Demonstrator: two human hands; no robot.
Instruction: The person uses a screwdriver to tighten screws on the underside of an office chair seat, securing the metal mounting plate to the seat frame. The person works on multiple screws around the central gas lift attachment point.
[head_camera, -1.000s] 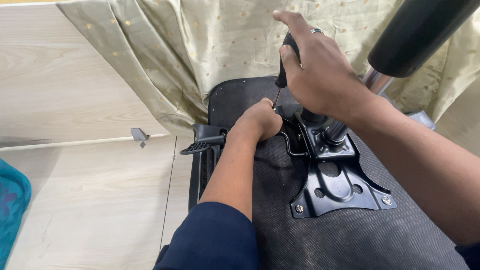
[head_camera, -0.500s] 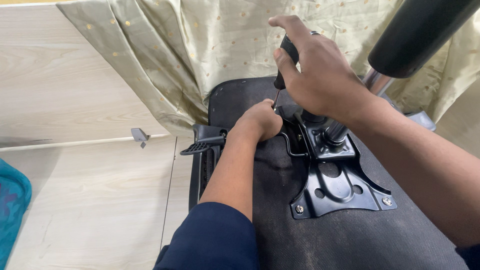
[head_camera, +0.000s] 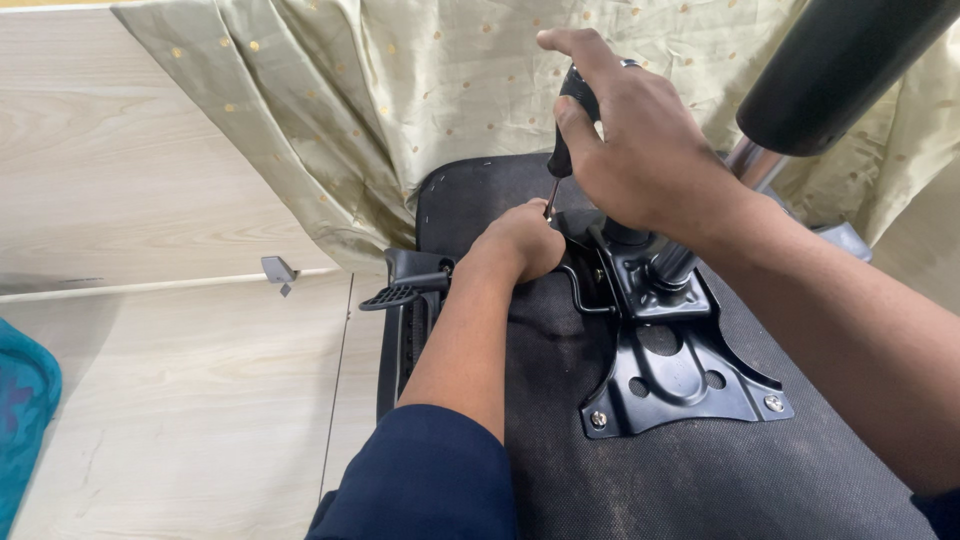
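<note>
- Nearest, at 6 o'clock, a dark blue sleeve (head_camera: 425, 480) covers the left forearm, which reaches up across the black fabric underside of an upturned chair seat (head_camera: 700, 480).
- At 4 o'clock on that seat lies a black pressed-steel mounting plate (head_camera: 680, 385), with silver screws at its near corners.
- At centre the left hand (head_camera: 520, 243) is curled tight into a fist at the far edge of the plate, pinching at the screwdriver's tip; what it grips is hidden.
- At 9 o'clock of the fist juts a black plastic lever paddle (head_camera: 392, 296).
- At 1 o'clock the right hand (head_camera: 640, 150) is clamped round a black-handled screwdriver (head_camera: 562, 150), shaft pointing down to the fist.
- Farthest, a pale green gold-dotted cloth (head_camera: 380, 100) hangs at 12 o'clock.
</note>
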